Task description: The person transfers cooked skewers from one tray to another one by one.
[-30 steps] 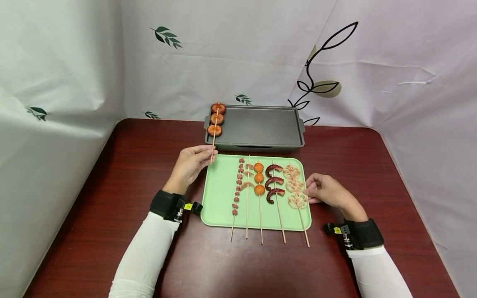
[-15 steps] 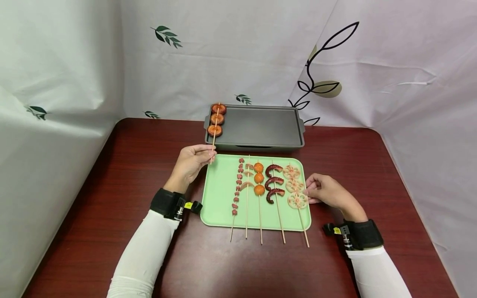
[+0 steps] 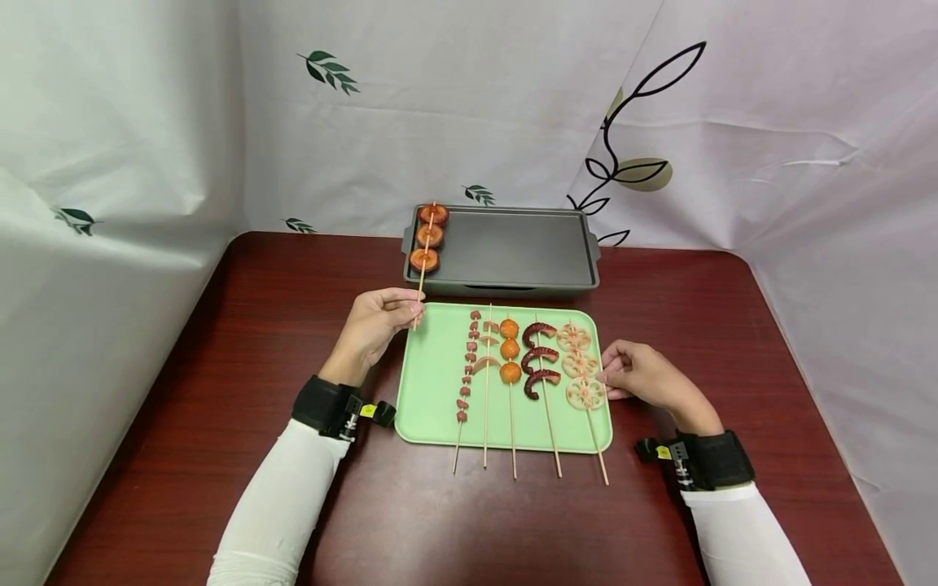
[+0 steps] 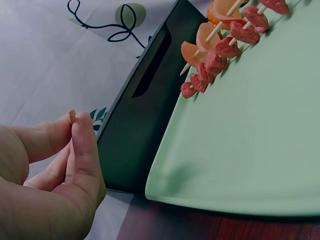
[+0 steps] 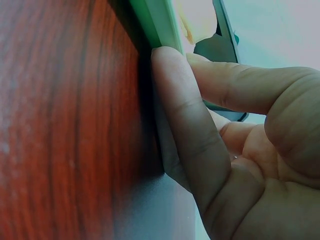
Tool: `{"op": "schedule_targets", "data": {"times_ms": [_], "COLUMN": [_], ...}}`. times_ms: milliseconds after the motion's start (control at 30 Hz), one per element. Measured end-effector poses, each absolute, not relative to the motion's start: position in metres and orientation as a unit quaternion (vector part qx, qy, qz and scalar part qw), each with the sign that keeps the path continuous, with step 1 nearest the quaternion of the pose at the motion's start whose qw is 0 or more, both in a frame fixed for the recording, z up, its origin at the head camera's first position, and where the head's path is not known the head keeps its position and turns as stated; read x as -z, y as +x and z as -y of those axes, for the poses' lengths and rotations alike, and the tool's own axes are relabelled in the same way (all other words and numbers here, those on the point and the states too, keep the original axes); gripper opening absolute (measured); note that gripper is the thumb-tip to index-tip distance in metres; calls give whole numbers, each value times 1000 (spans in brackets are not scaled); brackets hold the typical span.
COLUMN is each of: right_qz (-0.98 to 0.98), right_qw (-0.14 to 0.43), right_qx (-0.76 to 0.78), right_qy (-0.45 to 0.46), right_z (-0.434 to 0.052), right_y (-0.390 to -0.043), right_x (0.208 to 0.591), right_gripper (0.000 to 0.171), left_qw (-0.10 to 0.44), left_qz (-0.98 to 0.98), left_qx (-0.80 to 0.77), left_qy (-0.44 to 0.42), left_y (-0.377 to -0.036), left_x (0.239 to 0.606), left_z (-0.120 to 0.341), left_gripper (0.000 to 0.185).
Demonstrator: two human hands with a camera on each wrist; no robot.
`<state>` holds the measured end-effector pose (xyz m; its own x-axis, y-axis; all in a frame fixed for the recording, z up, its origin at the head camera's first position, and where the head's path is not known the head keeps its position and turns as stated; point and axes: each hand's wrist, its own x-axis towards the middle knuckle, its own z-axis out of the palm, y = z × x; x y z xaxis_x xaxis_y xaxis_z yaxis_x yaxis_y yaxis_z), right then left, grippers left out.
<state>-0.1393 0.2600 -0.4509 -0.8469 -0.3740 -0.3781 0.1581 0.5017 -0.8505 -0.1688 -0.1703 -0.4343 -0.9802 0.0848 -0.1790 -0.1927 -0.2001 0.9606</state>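
My left hand (image 3: pixel 377 325) pinches the bare stick end of a skewer with three round brown mushroom-like slices (image 3: pixel 424 260). Those slices lie over the left end of the dark grey griddle (image 3: pixel 513 248). In the left wrist view, the stick's tip (image 4: pixel 72 117) pokes out between thumb and index finger. At the right side of the light green tray (image 3: pixel 432 399), my right hand (image 3: pixel 645 376) grips the rim between thumb and fingers. The right wrist view shows the fingertips at the tray's edge (image 5: pixel 160 22), close beside a lotus root slice.
Several skewers lie side by side on the tray: small red meat chunks (image 3: pixel 466 381), pale curved pieces (image 3: pixel 485 365), orange balls (image 3: pixel 510 350), dark red tentacles (image 3: pixel 541 356) and lotus root slices (image 3: pixel 585 394). Their sticks overhang the front rim. A white curtain (image 3: pixel 476 98) stands behind the brown table (image 3: pixel 256 325).
The mushroom skewer has shifted slightly to the right on the griddle, its stick end moving a little toward me with my left hand. My right hand stays at the tray rim.
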Motion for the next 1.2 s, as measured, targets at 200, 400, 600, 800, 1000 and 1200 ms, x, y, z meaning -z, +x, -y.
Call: {"op": "schedule_targets", "data": {"times_ms": [200, 400, 600, 800, 1000, 1200], "right_qz": [-818, -825, -825, -825, -825, -826], "right_qw": [270, 269, 268, 267, 267, 268], "right_qx": [503, 493, 492, 493, 493, 492], "right_qy": [-67, -69, -69, -69, -70, -67], "right_z": [-259, -261, -262, -262, -261, -261], "right_y": [-139, -140, -140, -140, -138, -139], "right_x": [450, 453, 454, 453, 452, 453], "right_gripper": [21, 18, 17, 18, 18, 19], "left_qw": [99, 122, 147, 167, 189, 210], "left_qz": [-640, -644, -649, -663, -675, -691], "left_qx": [-761, -755, -746, -729, -712, -690], "left_qy": [-39, -21, 2, 22, 34, 43], "left_y": [-160, -148, -137, -127, -117, -107], "left_x": [432, 427, 421, 417, 414, 418], "left_z": [168, 166, 163, 163, 164, 167], "left_gripper": [30, 33, 33, 27, 28, 30]}}
